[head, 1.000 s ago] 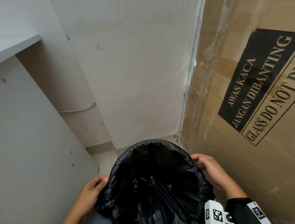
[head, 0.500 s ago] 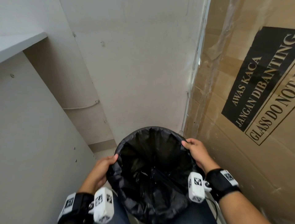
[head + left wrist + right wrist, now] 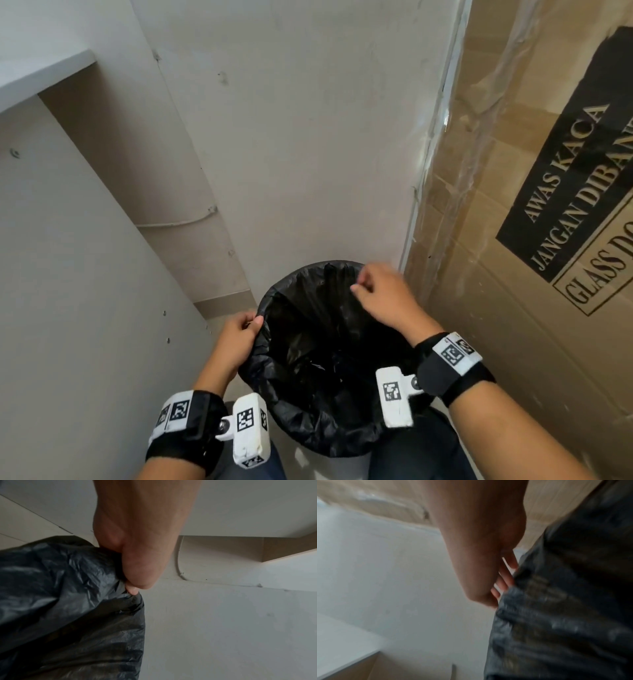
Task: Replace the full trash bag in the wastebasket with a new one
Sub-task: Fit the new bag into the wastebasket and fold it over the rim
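Two hands on it: left hand (image 3: 236, 337) pinches the trash bag (image 3: 329, 346) at the wastebasket's (image 3: 337, 464) left rim, while the right hand (image 3: 383, 298), fingers loosely curled and seemingly empty, hovers nearest the unfolded far-right rim.

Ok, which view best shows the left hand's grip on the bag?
The left wrist view: the left hand fills it, sharp, fingers pinching the black trash bag. The head view shows that grip small, at the rim. The right wrist view misses it.
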